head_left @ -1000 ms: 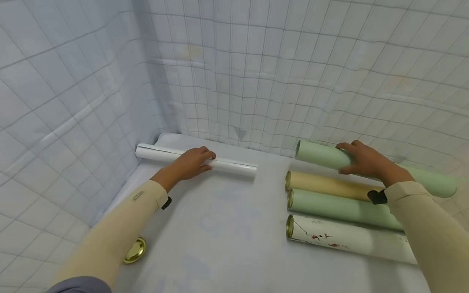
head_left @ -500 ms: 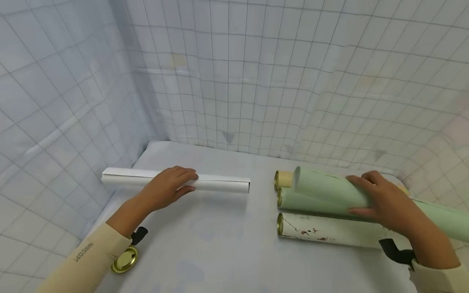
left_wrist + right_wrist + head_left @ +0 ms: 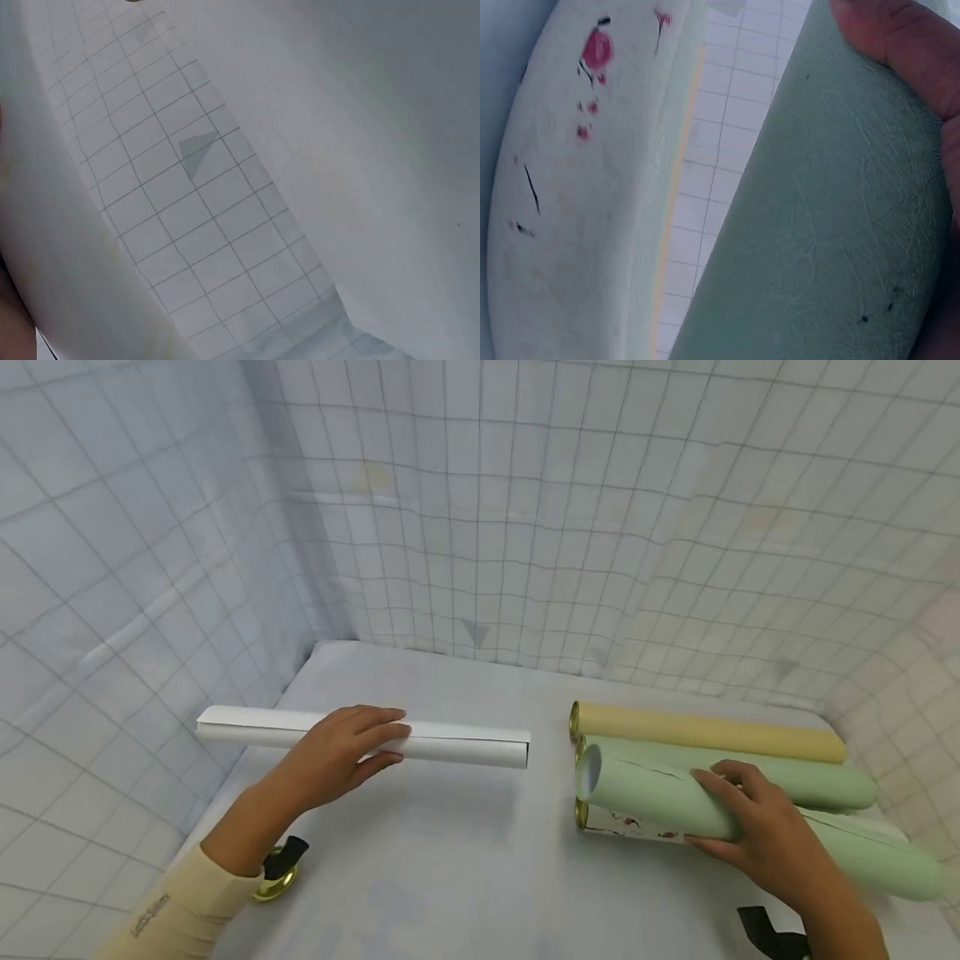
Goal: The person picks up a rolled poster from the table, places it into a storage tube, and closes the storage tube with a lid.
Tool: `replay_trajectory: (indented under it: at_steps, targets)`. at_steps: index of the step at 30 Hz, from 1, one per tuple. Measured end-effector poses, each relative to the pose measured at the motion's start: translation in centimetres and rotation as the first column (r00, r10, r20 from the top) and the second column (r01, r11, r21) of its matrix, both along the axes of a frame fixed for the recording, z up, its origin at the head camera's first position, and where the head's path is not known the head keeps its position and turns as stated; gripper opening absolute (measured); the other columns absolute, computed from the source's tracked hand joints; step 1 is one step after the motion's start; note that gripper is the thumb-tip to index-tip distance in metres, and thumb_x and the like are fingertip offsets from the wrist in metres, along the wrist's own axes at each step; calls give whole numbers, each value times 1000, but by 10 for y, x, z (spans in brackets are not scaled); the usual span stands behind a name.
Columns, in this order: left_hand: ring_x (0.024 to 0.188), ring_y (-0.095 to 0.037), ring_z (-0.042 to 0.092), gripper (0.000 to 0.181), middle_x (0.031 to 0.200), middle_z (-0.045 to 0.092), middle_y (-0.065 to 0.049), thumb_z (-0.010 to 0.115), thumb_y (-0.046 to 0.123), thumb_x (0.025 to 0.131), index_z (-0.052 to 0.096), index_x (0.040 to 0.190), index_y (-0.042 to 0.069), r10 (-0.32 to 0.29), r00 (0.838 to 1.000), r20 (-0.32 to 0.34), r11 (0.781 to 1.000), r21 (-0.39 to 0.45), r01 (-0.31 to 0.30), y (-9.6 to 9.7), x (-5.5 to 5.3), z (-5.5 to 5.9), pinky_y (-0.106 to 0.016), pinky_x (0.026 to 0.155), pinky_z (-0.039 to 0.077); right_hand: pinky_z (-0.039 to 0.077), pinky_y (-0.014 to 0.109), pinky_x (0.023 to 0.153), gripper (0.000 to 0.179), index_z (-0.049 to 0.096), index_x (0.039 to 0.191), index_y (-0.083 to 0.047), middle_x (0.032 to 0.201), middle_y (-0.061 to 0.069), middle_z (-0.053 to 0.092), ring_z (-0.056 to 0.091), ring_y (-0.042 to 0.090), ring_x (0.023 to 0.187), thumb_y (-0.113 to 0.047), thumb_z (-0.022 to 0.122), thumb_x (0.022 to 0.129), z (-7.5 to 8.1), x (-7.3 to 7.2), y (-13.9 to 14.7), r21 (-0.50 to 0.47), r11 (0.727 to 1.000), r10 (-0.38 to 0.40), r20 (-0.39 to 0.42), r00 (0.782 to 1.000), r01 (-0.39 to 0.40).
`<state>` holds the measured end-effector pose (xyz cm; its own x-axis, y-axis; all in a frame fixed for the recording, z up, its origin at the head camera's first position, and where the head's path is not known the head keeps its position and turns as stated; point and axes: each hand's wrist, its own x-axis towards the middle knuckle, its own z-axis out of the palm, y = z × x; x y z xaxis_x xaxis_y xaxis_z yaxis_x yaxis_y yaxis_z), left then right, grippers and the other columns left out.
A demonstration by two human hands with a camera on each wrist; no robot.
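Note:
My left hand (image 3: 330,756) grips a white paper roll (image 3: 457,745) from above, thumb on the near side; the roll lies sideways above the table's left half. In the left wrist view the white roll (image 3: 67,225) fills the left edge. On the right, my right hand (image 3: 765,827) holds a loose green wallpaper roll (image 3: 652,793), its hollow end facing left. That roll overlaps a floral tube (image 3: 630,825) and a second green tube (image 3: 817,778) in the head view. Close up, the right wrist view shows the held green roll (image 3: 817,195) beside the floral tube (image 3: 562,187).
Behind the green tubes a yellow tube (image 3: 712,731) with a gold-rimmed end lies on the white table (image 3: 450,860). A round gold lid (image 3: 277,887) sits near the left wrist, partly covered by a black strap. Grid-patterned sheeting (image 3: 525,527) rises at the back and sides.
My right hand has brought the green roll from behind the yellow tube toward me, over the other tubes. The white roll has come nearer, lifted by my left hand.

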<state>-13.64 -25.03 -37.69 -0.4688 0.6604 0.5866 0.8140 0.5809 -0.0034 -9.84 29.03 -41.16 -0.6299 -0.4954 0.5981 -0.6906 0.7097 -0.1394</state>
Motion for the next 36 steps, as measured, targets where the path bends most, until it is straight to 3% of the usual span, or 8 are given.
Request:
replay_trajectory:
  at_steps: [3,7,13,21,30,32,36]
  targets:
    - [103,-29,65,40,121,66,-9,48,44,103,66,115,11,-3,1000,-7,1000,12,3,2,5,0,-46,84,54,42,42,77,78,64,127,-11,125,14,58,58,27,93,-75,49,86,-3,-1,-7,7,1000,-19,-5,1000,19]
    - [106,-29,64,38,122,65,-9,49,42,103,66,116,11,-11,1000,-3,1000,10,11,6,9,1,-45,87,53,40,47,84,80,63,127,-6,119,13,63,58,32,103,-74,47,89,-6,-2,-15,3,1000,-24,-12,1000,25]
    - [105,-29,64,38,122,66,-9,49,42,103,66,115,10,-21,1000,-13,1000,0,21,12,10,5,-44,88,53,39,43,87,80,63,123,-2,111,11,64,57,30,101,-74,46,91,-11,-6,-26,-31,999,-17,-23,1000,16]
    - [106,-29,63,35,122,65,-9,51,40,103,64,117,11,-44,999,-20,998,-37,43,23,11,11,-45,92,52,34,23,98,82,62,125,-3,116,15,64,61,34,103,-75,50,88,-15,-7,-33,-93,996,-14,10,1000,15]
    - [104,-29,63,38,121,66,-7,47,43,104,65,116,12,-29,998,-48,999,-48,27,24,9,13,-45,88,54,42,45,88,81,60,130,-7,120,13,64,61,32,105,-74,51,87,-23,-11,-33,-80,997,-12,43,999,15]
    - [104,-29,63,35,122,66,-7,50,42,103,65,116,13,-35,998,-47,998,-54,33,25,8,13,-45,88,54,42,45,89,81,61,128,-6,120,13,65,61,33,106,-74,51,87,-26,-12,-34,-79,997,-5,42,999,8]
    - [106,-29,63,28,122,66,-7,70,31,95,65,116,14,-50,998,-30,996,-71,48,28,8,14,-44,90,53,41,44,91,79,62,126,-4,120,13,65,61,32,107,-72,53,86,-30,-13,-36,-78,997,29,50,998,-25]
